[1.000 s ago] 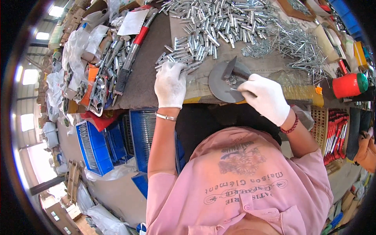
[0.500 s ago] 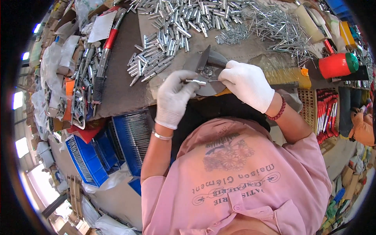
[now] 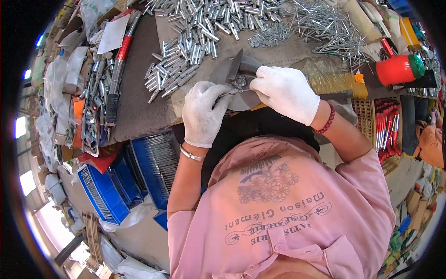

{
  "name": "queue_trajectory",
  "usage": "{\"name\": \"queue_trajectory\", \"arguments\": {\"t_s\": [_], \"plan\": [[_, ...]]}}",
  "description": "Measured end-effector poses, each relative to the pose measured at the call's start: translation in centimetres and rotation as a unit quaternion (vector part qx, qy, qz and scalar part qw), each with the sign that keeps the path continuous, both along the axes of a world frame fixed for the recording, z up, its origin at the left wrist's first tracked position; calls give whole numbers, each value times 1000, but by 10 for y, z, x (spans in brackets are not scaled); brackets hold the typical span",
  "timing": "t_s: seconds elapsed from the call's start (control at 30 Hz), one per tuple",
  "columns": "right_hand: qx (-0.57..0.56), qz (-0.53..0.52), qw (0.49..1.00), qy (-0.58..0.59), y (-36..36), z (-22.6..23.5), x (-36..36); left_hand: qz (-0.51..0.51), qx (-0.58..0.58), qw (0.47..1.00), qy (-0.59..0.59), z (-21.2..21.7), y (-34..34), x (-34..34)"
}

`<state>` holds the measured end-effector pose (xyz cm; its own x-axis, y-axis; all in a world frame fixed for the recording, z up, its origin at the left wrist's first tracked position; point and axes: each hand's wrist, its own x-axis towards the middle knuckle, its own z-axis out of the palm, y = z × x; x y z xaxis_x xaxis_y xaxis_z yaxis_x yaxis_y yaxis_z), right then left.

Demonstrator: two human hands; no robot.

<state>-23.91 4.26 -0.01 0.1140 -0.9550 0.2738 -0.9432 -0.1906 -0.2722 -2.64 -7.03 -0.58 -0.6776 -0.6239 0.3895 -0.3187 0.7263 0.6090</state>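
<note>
Tool heap: at the left of the frame, metal hand tools [image 3: 96, 90] lie jumbled beside clear plastic bags [image 3: 72, 69].
Blue crate: lower left, a blue crate [image 3: 120, 211] below the bench holds a row of thin metal rods.
Loose sleeves: upper left of centre, silver sleeves [image 3: 172, 72] spread over the bench, just beyond the left glove.
Left hand: the gloved left hand [image 3: 202, 114], near the centre, has thumb and fingertips drawn together on a silver sleeve [image 3: 232, 92], mostly covered by the glove.
Disc: in the middle, a grey disc [image 3: 241, 103] carries a dark metal wedge [image 3: 235, 65] and a little cluster of silver bits [image 3: 239, 82].
Where the parts meet: over the disc's near part; whether they touch, I can't tell. I'd keep both wrists low, line the ends up squarely and press gently, because a tilt could make such small pieces slip.
Right hand: the gloved right hand [image 3: 288, 93], right of centre, is closed in a fine pinch on a thin metal piece [image 3: 246, 90], its tip toward the sleeve.
Pins: upper right, thin silver pins [image 3: 330, 28] lie in a tangle.
Jar: far right, a red jar [image 3: 392, 72] with a green lid lies on its side.
</note>
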Motion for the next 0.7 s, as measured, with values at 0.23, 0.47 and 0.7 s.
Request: {"name": "queue_trajectory", "arguments": {"t_s": [0.23,0.47,0.7], "plan": [[-3,3,1000,15,-4,0,3,-11,27,999,14,-4,-2,1],[-40,19,999,-5,-5,-5,2,-12,86,996,33,-10,-2,3],[-62,51,997,-18,-9,-2,5,-15,98,994,35,-9,0,2]]}}
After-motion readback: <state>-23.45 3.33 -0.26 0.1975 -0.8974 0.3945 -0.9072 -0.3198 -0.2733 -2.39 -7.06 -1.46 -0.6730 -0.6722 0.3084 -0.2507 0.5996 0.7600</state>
